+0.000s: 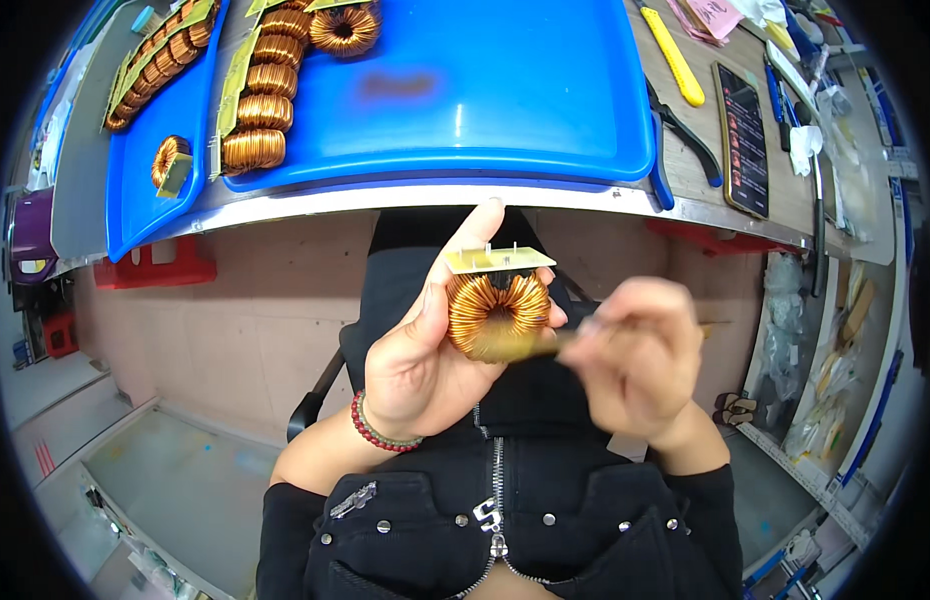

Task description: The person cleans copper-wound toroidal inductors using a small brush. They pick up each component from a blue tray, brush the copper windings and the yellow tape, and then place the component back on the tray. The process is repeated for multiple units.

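My left hand [415,370] is wrapped round a copper-wire toroidal coil [473,305], holding it up in front of my body. Along the coil's top edge sits a yellow-green board [500,261] with several metal pins sticking up. My right hand [640,350], smeared by motion, pinches a thin tool that looks like a small brush [510,347]. Its blurred tan tip lies across the lower front of the coil; whether it touches the wire, I cannot tell. The thin end of its handle pokes out past the right side of my hand.
A big blue tray [505,90] on the bench holds several coils [270,80] at its left. Another blue tray [135,200] beside it holds more. Pliers [690,140], a yellow-handled tool [675,60] and a phone [742,140] lie at the right.
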`<state>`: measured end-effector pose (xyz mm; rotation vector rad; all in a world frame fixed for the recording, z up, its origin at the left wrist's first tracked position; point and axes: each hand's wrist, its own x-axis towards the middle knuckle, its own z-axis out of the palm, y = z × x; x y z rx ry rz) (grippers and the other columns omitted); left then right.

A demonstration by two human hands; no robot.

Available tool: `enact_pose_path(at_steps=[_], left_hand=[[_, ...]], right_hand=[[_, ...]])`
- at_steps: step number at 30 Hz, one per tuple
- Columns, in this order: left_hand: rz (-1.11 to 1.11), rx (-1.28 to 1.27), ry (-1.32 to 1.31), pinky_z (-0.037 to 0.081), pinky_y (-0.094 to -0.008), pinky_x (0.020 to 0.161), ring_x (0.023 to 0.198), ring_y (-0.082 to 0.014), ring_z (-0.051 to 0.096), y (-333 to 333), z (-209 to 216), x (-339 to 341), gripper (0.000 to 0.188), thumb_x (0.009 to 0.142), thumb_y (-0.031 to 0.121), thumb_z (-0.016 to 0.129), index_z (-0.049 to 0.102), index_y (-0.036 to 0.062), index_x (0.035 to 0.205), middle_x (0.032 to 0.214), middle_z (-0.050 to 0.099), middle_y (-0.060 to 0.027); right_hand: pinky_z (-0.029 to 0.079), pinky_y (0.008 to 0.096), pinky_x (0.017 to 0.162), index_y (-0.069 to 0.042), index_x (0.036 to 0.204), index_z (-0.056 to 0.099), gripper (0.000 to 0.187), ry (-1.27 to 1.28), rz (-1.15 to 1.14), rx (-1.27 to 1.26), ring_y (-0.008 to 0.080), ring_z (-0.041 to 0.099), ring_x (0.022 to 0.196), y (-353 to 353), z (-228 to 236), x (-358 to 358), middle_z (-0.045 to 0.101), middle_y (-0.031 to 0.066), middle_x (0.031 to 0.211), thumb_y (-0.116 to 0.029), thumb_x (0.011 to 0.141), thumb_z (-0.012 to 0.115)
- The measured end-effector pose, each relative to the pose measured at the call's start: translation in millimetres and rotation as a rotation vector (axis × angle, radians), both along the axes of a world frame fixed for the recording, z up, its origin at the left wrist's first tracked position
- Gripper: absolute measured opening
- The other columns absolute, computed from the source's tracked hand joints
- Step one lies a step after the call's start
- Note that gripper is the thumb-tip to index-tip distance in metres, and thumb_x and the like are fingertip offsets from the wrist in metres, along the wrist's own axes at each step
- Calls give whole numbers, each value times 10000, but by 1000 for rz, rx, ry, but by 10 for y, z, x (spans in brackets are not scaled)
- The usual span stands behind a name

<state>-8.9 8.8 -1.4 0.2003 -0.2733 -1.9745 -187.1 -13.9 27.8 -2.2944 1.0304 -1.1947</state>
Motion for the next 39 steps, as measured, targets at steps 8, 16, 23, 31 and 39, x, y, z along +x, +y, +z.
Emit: enact_pose_path(at_steps=[8, 16, 23, 31, 39], left_hand=[[-48, 196, 172, 392, -379, 951, 1078, -310, 419, 25, 54, 46, 525, 949, 433, 265, 176, 194, 1408, 1264, 307, -181], [22, 144, -27, 389, -410, 949, 1124, -350, 417, -7, 82, 51, 587, 930, 405, 347, 122, 176, 1422, 1311, 311, -220], [86, 98, -154, 461, -393, 848, 1065, -318, 509, -9, 22, 105, 848, 828, 385, 589, 38, 141, 1425, 1238, 420, -204], [643, -659, -1485, 474, -286, 780, 909, -173, 527, -55, 81, 105, 1145, 583, 80, 824, 17, -21, 1389, 1055, 437, -87], [966, -801, -1856, 479, -288, 693, 756, -209, 551, -1, -4, 99, 1054, 530, 173, 861, 212, -160, 1290, 970, 510, -161]], right_hand=[[389, 233, 720, -2, 835, 561, 104, 7, -338, -31, 154, 483, 843, -185, -49, -178, 487, 130, 988, -29, 781, 646], [410, 240, 514, -44, 731, 606, 126, 9, -73, 140, 137, 520, 624, -120, 80, -98, 537, 96, 887, -23, 665, 712], [412, 241, 504, -15, 682, 603, 146, -90, 49, 342, 147, 521, 612, -64, 173, -197, 555, 106, 834, -37, 631, 738], [428, 249, 571, -26, 810, 619, 191, -174, -100, 71, 170, 516, 676, 4, 149, -89, 538, 151, 896, -12, 650, 724], [397, 277, 406, -63, 760, 630, 174, 143, -273, -262, 175, 517, 503, -227, 140, -55, 564, 72, 758, 52, 640, 684]])
